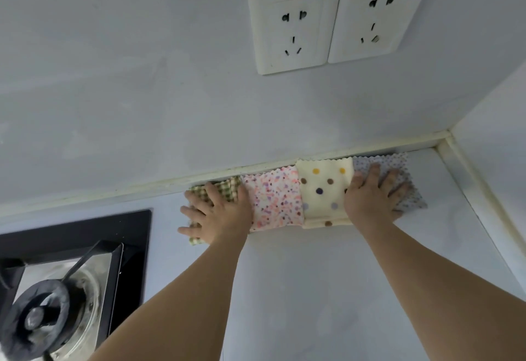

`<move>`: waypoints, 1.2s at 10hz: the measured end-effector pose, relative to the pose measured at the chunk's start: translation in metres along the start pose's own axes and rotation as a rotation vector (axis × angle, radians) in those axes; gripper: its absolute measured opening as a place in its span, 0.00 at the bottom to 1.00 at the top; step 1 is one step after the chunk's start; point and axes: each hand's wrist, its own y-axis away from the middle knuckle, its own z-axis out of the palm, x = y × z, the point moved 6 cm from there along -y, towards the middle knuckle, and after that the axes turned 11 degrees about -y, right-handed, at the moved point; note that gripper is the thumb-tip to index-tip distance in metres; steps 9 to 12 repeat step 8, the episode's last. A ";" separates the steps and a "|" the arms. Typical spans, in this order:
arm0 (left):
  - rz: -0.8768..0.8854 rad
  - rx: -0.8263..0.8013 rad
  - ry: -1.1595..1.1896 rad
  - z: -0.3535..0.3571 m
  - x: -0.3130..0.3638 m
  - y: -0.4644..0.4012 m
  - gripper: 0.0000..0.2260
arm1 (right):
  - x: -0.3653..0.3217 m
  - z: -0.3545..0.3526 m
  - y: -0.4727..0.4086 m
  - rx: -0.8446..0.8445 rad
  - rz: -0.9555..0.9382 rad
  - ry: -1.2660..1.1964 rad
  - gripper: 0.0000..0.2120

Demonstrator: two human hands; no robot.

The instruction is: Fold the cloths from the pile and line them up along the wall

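Several folded cloths lie side by side on the counter against the back wall. From the left they are a green checked cloth (227, 185), a pink speckled cloth (274, 198), a cream cloth with large coloured dots (324, 189) and a pale lilac dotted cloth (410, 189). My left hand (219, 212) presses flat on the green checked cloth with fingers spread. My right hand (373, 192) lies flat on the lilac cloth, its heel touching the cream cloth's edge. No pile of cloths is in view.
A black gas hob (85, 249) with a burner (37, 318) sits at the lower left. Two white wall sockets (296, 27) hang above the cloths. The counter (313, 289) ends at a side wall (498, 138) on the right.
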 end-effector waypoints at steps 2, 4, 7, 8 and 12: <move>0.166 0.073 -0.007 0.006 0.040 0.035 0.44 | -0.006 -0.009 0.006 0.117 -0.079 0.195 0.28; 0.110 0.034 0.039 0.015 0.059 0.041 0.47 | -0.029 -0.008 0.004 0.145 -0.363 0.329 0.29; 0.111 0.057 0.041 0.002 0.054 0.048 0.45 | -0.034 -0.004 0.013 0.042 -0.393 0.271 0.31; 0.206 0.146 0.021 -0.009 0.048 0.053 0.42 | -0.040 -0.021 0.030 0.122 -0.482 0.250 0.31; 0.206 0.146 0.021 -0.009 0.048 0.053 0.42 | -0.040 -0.021 0.030 0.122 -0.482 0.250 0.31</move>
